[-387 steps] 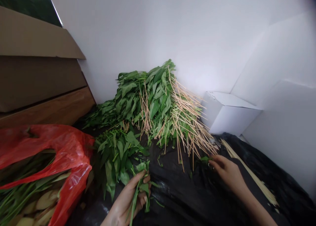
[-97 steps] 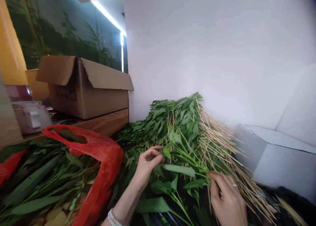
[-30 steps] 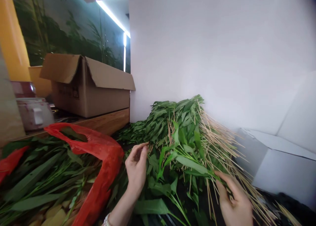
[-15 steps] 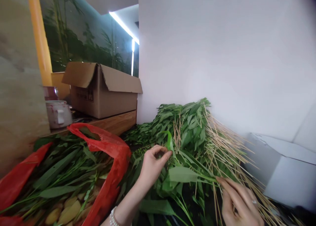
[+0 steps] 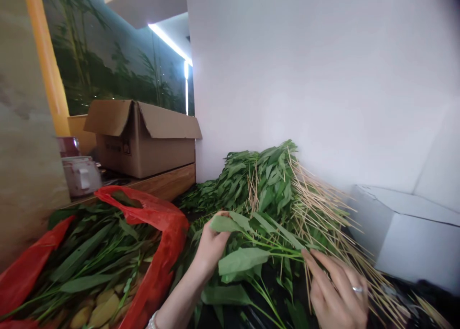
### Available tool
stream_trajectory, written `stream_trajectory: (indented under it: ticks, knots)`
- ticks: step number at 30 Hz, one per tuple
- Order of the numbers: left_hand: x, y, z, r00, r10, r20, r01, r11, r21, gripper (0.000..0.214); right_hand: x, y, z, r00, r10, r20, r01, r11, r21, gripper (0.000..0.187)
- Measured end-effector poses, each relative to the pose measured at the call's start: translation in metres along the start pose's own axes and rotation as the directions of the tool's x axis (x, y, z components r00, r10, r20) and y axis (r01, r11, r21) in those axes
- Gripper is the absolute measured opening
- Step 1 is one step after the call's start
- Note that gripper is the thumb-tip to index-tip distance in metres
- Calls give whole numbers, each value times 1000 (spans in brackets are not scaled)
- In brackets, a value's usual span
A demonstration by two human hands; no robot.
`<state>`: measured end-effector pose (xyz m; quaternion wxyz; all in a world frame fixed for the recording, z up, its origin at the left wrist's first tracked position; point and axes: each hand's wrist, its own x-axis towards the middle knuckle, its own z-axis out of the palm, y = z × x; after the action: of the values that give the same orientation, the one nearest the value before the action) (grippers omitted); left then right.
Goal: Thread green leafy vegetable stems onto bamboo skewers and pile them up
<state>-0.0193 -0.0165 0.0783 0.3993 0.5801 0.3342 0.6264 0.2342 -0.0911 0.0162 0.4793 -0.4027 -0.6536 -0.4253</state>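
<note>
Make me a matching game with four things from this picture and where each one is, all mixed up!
Things
1. cardboard box
2. red bag
3. white box
4. leafy sprig

Places
A. held between the left hand and the right hand
B. on the wooden ledge, at the left
C. far right
D. lower left, with green stalks in it

Pairs: 1-B, 2-D, 3-C, 4-A

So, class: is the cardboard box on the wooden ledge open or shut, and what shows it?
Open: the cardboard box has its top flaps splayed outward on both sides, not folded flat. Its inside is hidden.
</note>
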Motion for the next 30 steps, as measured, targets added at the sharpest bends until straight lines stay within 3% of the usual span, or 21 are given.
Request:
stream_trajectory:
  ticks: [2,4,6,8,9,11,13,15,17,23,30]
  knots:
    - [-3,6,-6,996,-16,-87,14,1000,-22,30,-1,-1,-1,1000,25,-2,-25,1000,-3,55]
    - [-8,17,-15,968,11,-250,-31,997,-73,35,-4,0,-1,1000,24,10,-24,1000,-6,55]
    - [-15,28,-23,887,148,-437,-181,983,-35,32,-7,2,-2,999,2,49,-2,1000,-18,56]
    - [-25,37,-28,790,348,-505,-317,937,148,22,-11,3,-2,996,-27,88,30,999,-39,57]
    - [-30,40,-28,775,447,-447,-360,893,270,17,-12,3,-2,995,-32,98,37,998,-50,57]
    - [-39,40,-25,808,572,-140,-454,757,470,11,-13,3,-2,995,-29,99,36,997,-66,55]
    - [-42,33,-19,811,528,250,-571,625,532,14,-13,1,-2,995,-30,98,37,997,-68,55]
    - [-41,22,-12,772,422,475,-634,570,523,16,-11,-1,-3,995,-37,95,43,997,-57,55]
    - [-36,11,-7,773,341,534,-623,564,542,18,-7,-4,-4,995,-49,88,52,998,-40,56]
    - [-27,-1,-1,823,192,534,-550,500,668,19,1,-12,-5,994,-83,70,83,997,7,51]
    - [-30,-4,1,754,224,618,-646,422,636,18,-4,-11,-5,993,-75,86,77,997,-16,48]
